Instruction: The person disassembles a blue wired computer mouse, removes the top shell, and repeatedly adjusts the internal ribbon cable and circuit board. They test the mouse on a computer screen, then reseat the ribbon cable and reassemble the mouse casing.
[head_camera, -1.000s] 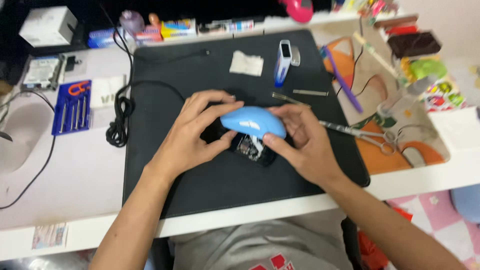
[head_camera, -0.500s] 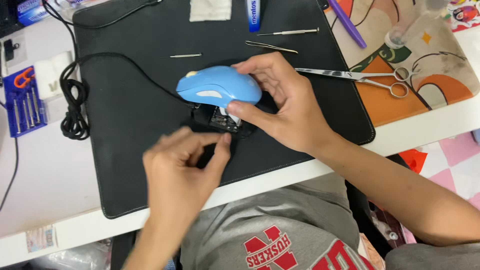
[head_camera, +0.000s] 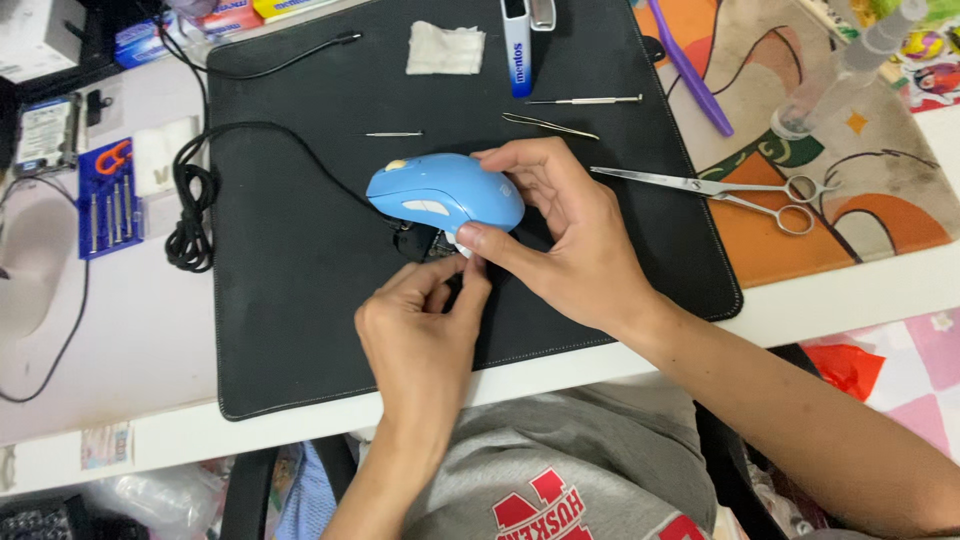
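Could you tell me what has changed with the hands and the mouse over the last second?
The left hand let go of the blue mouse shell, dropped toward the mat's near edge, then came back up to pinch at the dark underside. The right hand kept holding the shell. Scissors and tweezers stayed put.

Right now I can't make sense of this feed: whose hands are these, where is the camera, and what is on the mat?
The camera sits on a person's head and looks down at their own two bare hands over a black mat on a white desk. The right hand holds a light blue computer mouse, its top shell lifted off a dark base. The left hand pinches at the base's underside edge; what its grip has there is too small to tell. The mouse's black cable lies coiled to the left. Scissors, tweezers and a folded cloth lie nearby.
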